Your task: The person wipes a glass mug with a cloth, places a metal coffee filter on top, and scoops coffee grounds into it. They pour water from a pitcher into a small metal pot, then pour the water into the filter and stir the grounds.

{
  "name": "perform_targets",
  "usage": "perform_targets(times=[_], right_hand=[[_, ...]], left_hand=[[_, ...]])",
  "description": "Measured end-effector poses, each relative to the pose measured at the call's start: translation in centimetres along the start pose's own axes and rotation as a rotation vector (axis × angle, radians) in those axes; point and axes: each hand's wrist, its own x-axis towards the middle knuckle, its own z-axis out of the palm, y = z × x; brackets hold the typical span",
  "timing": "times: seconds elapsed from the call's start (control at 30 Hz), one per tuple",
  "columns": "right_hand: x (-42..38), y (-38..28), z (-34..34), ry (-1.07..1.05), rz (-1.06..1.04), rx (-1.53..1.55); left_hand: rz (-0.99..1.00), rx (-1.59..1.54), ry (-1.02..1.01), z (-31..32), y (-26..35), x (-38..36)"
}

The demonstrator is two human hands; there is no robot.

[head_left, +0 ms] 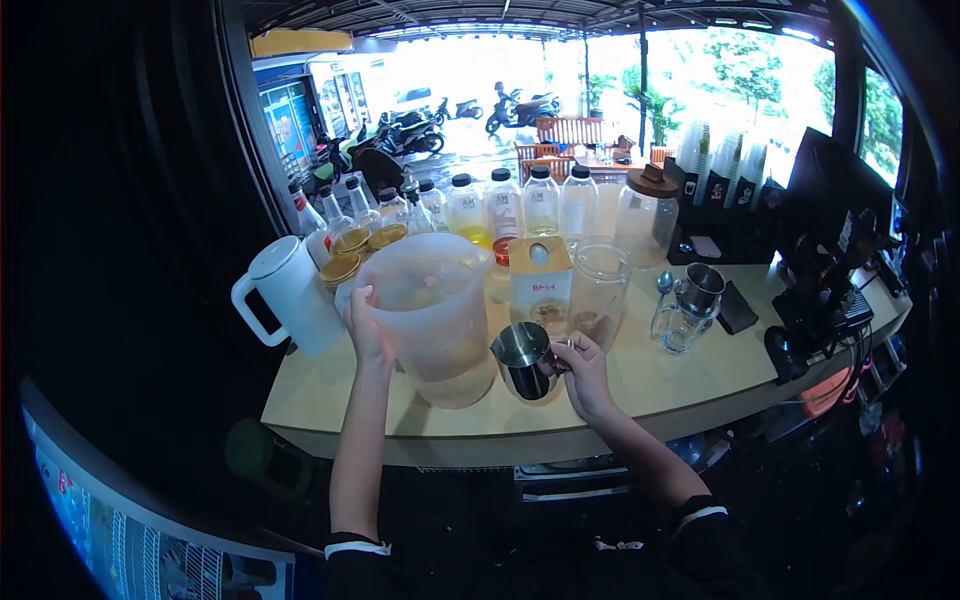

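My left hand (pixel 370 332) is closed on the left side of a large translucent plastic pitcher (pixel 440 345), its thumb showing near the rim and the other fingers hidden. The pitcher is upright over the counter. In my right hand (pixel 586 375) is a steel milk frothing jug (pixel 526 365), gripped by its handle. The jug is upright beside the pitcher, its spout pointing left toward it. Just behind the jug stand a brown paper pouch (pixel 541 285) with a window and a clear jar (pixel 602 285).
A white lidded jug (pixel 290 300) stands left on the wooden counter (pixel 640 390). Several black-capped bottles (pixel 540 205) line the back, with a wooden-lidded jar (pixel 648 225). To the right are a glass mug (pixel 677 330), a metal cup (pixel 700 288), a spoon (pixel 664 285) and a dark monitor (pixel 835 195).
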Motion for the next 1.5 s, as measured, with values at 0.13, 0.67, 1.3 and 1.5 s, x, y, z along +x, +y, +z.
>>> perform_targets(times=[0.13,0.67,1.3,1.5], right_hand=[[-0.7,-1.0,0.7,0.013,-0.014,0.045],[-3.4,-2.4,-4.4,0.19,0.001,-0.004],[-3.4,-20.3,-20.1,0.14,-0.113,-0.128],[-0.3,-25.8,-26.0,0.089,-0.128,-0.194]], left_hand=[[0.051,0.058,0.022,-0.4,-1.8,0.8],[0.547,0.587,-0.012,1.2,-6.4,-11.4],[0.654,0.355,-0.725,25.0,-15.5,-17.2],[0.401,0.18,-0.688,30.0,-20.3,-15.3]])
